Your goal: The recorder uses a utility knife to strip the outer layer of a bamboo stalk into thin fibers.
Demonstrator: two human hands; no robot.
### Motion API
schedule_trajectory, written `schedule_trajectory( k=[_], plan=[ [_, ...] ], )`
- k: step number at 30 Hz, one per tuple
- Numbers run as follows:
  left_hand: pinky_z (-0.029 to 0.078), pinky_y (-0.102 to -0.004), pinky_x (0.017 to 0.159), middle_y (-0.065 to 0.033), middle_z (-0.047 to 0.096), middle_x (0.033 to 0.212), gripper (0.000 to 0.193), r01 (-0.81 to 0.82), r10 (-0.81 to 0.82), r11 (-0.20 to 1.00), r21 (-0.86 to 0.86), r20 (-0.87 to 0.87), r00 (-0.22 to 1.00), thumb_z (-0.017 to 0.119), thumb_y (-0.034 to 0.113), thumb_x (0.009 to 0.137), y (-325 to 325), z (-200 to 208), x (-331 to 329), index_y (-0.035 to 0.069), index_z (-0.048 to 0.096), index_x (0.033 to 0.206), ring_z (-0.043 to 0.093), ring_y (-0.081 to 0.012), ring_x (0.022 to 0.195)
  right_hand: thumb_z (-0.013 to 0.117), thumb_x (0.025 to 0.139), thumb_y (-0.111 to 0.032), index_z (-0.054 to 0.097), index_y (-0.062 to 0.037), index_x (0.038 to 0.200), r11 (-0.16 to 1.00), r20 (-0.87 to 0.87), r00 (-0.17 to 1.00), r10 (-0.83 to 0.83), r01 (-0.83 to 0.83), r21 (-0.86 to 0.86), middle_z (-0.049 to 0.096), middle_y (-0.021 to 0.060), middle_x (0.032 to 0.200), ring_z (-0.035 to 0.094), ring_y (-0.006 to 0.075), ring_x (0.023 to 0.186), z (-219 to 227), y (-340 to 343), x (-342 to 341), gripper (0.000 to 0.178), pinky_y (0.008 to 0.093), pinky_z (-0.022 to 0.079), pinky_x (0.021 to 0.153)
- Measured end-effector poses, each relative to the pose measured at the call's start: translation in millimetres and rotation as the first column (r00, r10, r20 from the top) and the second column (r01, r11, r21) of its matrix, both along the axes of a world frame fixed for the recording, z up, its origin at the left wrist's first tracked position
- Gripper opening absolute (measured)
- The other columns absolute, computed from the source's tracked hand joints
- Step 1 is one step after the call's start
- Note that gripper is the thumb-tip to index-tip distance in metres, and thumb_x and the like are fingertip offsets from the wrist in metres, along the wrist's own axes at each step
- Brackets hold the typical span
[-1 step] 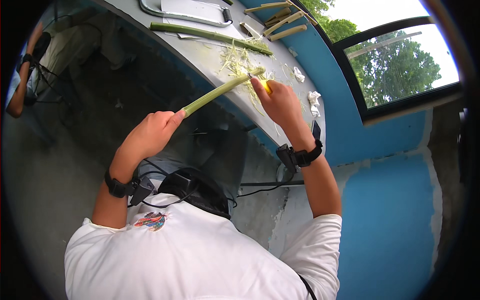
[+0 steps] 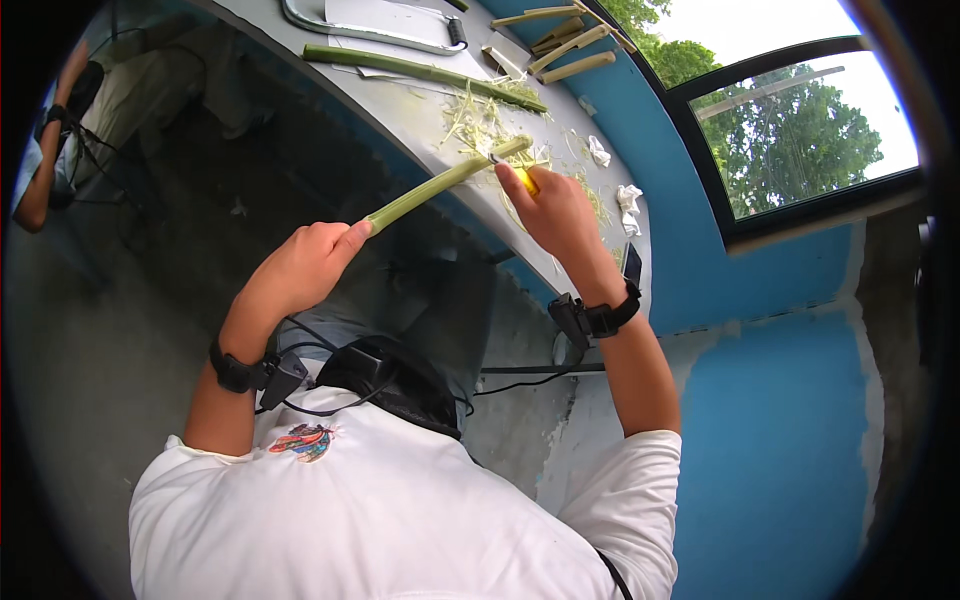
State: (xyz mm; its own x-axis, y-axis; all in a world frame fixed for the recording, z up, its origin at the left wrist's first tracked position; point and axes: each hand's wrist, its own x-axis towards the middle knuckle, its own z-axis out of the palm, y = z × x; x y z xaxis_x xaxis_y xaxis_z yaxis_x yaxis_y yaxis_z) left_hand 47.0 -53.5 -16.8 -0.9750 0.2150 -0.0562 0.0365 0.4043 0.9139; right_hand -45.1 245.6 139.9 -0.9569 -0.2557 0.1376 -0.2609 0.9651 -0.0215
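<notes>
My left hand (image 2: 312, 268) is closed round the near end of a peeled, pale green bamboo-like stalk (image 2: 425, 192). The stalk slants up to the right, its far end over the table. My right hand (image 2: 552, 205) grips a small knife with a yellow handle (image 2: 528, 181). Its blade (image 2: 494, 158) meets the stalk a little short of the far tip. Fine green shavings (image 2: 472, 125) lie on the table around that end. Beyond them rests a longer, darker green stalk (image 2: 425, 72).
On the grey table (image 2: 420, 125) are a bent metal frame with a black grip (image 2: 400, 38), crumpled white tissue (image 2: 628, 205) and a dark flat object (image 2: 632, 262). Short cut sticks (image 2: 575, 65) lie by the blue wall (image 2: 690, 240) under a window. Another person's arm (image 2: 45, 165) shows at far left.
My right hand and the knife have shifted slightly toward me and left along the stalk. My left hand and the stalk look almost unmoved.
</notes>
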Motion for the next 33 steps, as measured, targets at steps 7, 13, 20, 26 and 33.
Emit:
schedule_trajectory(
  k=[7, 13, 20, 26, 33],
  plan=[
    [0.048, -0.0494, 0.068, -0.0244, 0.056, 0.076, 0.068, 0.021, -0.023, 0.998, 0.055, 0.045, 0.999, 0.044, 0.056, 0.120, -3, -9, -3, -0.004, 0.060, 0.091, 0.053, -0.0439, 0.070, 0.063, 0.108, -0.066, 0.069, 0.0016, 0.077, 0.997, 0.016, 0.997, 0.074, -0.073, -0.039, 0.064, 0.0265, 0.067, 0.064, 0.0479, 0.065, -24, -5, 11, 0.074, 0.0557, 0.050, 0.067],
    [0.048, -0.0502, 0.065, -0.0246, 0.057, 0.074, 0.066, -0.074, 0.073, 0.997, -0.025, -0.057, 0.996, 0.047, 0.052, 0.120, 7, 6, 3, -0.004, 0.060, 0.087, 0.053, -0.0460, 0.069, 0.063, 0.107, -0.068, 0.074, 0.0018, 0.077, 0.998, -0.041, 0.998, 0.041, -0.039, 0.048, 0.066, 0.0275, 0.067, 0.066, 0.0491, 0.066, -16, -10, 3, 0.076, 0.0569, 0.053, 0.067],
    [0.050, -0.0531, 0.064, -0.0271, 0.060, 0.074, 0.064, -0.117, 0.104, 0.987, -0.109, -0.117, 0.988, 0.049, 0.050, 0.120, 10, 14, 4, -0.003, 0.062, 0.086, 0.060, -0.0509, 0.070, 0.055, 0.107, -0.075, 0.077, 0.0014, 0.082, 0.979, -0.166, 0.981, -0.100, 0.127, 0.160, 0.071, 0.0274, 0.072, 0.071, 0.0496, 0.073, -10, 37, -42, 0.083, 0.0580, 0.056, 0.072],
    [0.051, -0.0533, 0.064, -0.0273, 0.060, 0.074, 0.063, -0.107, 0.100, 0.993, -0.053, -0.123, 0.987, 0.049, 0.049, 0.120, 9, 9, 3, -0.002, 0.062, 0.086, 0.060, -0.0520, 0.072, 0.058, 0.107, -0.073, 0.072, 0.0039, 0.079, 0.995, -0.087, 0.992, -0.092, 0.094, 0.018, 0.065, 0.0300, 0.070, 0.067, 0.0494, 0.070, -3, 17, -24, 0.083, 0.0571, 0.052, 0.069],
    [0.048, -0.0535, 0.062, -0.0266, 0.057, 0.072, 0.060, -0.148, 0.133, 0.984, -0.101, -0.146, 0.980, 0.051, 0.048, 0.119, 12, 14, 5, -0.002, 0.058, 0.086, 0.056, -0.0516, 0.071, 0.062, 0.106, -0.070, 0.072, 0.0038, 0.078, 0.999, 0.088, 0.995, -0.049, 0.051, -0.016, 0.065, 0.0287, 0.069, 0.065, 0.0492, 0.067, -14, -23, 10, 0.080, 0.0567, 0.052, 0.068]
  ],
)
